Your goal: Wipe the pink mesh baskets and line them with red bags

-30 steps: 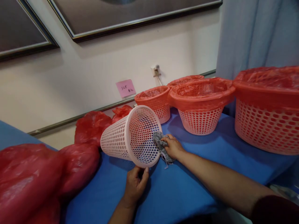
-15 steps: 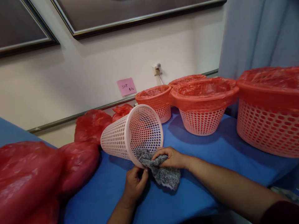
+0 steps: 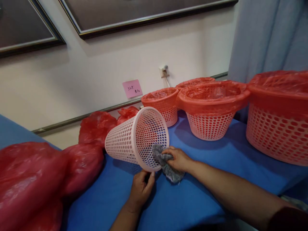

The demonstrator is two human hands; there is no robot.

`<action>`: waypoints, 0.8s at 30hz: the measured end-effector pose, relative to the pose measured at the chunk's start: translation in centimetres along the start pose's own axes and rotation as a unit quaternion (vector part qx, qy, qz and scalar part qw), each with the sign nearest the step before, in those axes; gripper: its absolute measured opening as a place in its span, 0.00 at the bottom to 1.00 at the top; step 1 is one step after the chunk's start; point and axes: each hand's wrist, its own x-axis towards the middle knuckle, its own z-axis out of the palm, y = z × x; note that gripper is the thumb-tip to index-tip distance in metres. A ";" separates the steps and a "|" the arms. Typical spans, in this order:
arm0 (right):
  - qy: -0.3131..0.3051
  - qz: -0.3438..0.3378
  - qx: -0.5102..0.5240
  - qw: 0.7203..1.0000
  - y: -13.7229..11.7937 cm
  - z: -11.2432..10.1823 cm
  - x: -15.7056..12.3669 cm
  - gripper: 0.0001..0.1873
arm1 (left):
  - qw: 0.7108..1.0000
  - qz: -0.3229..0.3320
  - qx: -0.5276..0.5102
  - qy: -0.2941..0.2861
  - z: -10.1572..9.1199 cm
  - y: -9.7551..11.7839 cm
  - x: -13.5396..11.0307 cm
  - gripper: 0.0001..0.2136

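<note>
A pale pink perforated basket (image 3: 130, 141) lies on its side on the blue table (image 3: 207, 186), its mouth turned toward me. My left hand (image 3: 141, 189) grips the lower rim of the basket from below. My right hand (image 3: 177, 158) is closed on a grey speckled cloth (image 3: 166, 163) and presses it against the rim at the basket's mouth. Part of the cloth hangs down onto the table.
Red plastic bags (image 3: 43, 179) lie heaped on the left of the table. Several pink baskets lined with red bags (image 3: 211, 110) stand along the back and right. A wall with a pink note (image 3: 132, 88) and a socket runs behind; a grey curtain hangs at the right.
My right hand has bunched the cloth and moved it along the basket's rim, from the right side down to the bottom and back up slightly. My left hand keeps its hold.
</note>
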 end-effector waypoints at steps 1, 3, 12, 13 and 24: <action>-0.021 -0.040 0.024 0.999 -0.7 0.2 -0.4 0.25 | 1.000 0.006 -0.006 0.001 -0.1 -0.1 0.0 0.11; -0.049 -0.122 0.093 0.987 -2.2 0.5 -1.2 0.25 | 1.000 0.019 -0.024 0.005 -0.3 -0.2 -0.1 0.10; -0.035 -0.159 0.259 0.952 -4.7 0.2 -1.9 0.19 | 0.997 0.055 -0.016 -0.053 -0.5 -0.3 -0.4 0.09; -0.038 -0.161 0.243 0.956 -4.4 0.3 -1.8 0.21 | 0.997 0.053 -0.010 -0.053 -0.3 -0.3 -0.4 0.09; -0.009 0.031 -0.113 0.993 -0.1 -0.6 0.4 0.32 | 0.995 0.033 0.018 0.095 -0.6 0.0 -1.0 0.11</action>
